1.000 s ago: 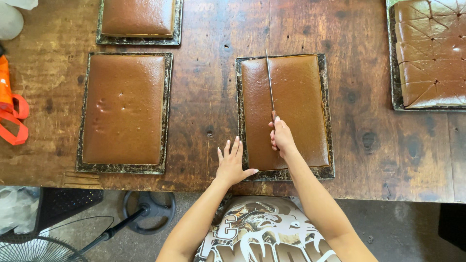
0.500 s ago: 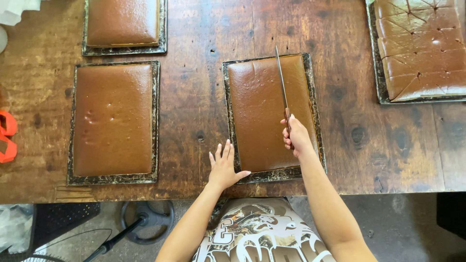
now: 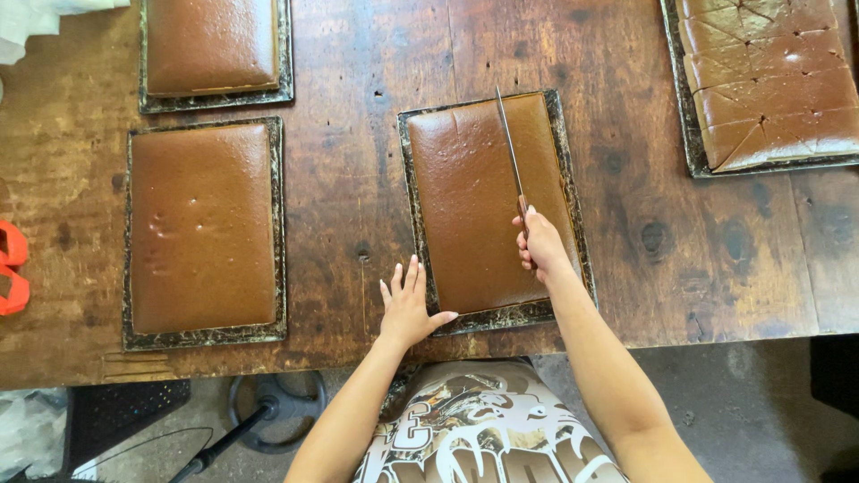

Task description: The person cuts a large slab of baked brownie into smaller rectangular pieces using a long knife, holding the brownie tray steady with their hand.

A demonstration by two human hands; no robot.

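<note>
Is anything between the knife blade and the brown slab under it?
Nothing visible. The right hand holds the knife with its blade lying along the slab. The left hand rests at the tray's near left corner, clear of the blade.

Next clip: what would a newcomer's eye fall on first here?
Probably the long knife, held in the right hand and laid lengthwise over the glossy brown slab in the middle tray, whose near-left corner the left hand steadies. After that, the already scored slab at the wooden table's top right.

head view | from above, facing straight down | mid-near over wooden table (image 3: 376, 134) | single view only
</note>
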